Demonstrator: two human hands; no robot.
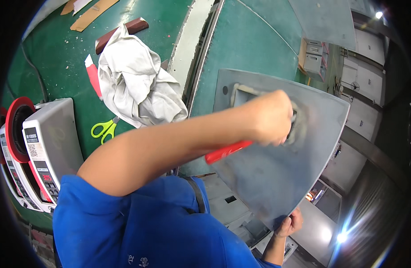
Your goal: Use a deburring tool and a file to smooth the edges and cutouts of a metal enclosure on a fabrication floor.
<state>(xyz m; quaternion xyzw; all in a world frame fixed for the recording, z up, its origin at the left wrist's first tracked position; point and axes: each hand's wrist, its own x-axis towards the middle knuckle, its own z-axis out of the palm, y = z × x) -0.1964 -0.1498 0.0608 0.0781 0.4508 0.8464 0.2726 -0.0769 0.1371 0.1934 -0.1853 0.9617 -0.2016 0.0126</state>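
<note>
A flat grey panel [277,178] is tilted up off the green table. It has a rectangular recess edged with a rough beige border [239,88]. Across it reaches my bare left arm, and my left hand [272,118] is closed in a fist around a tool with a red handle [228,152]. The handle sticks out behind the fist toward my body; the working end is mostly hidden by the fingers, so its kind cannot be made out. At the panel's lower corner, my right hand [291,224] grips the edge, thumb on the near face.
On the green table [156,20] lie a crumpled white cloth [136,78], yellow-green scissors [106,129], a red tool with a white tip [93,77], a dark red block [134,27] and cardboard strips [94,14]. White tape dispensers [53,134] stand left.
</note>
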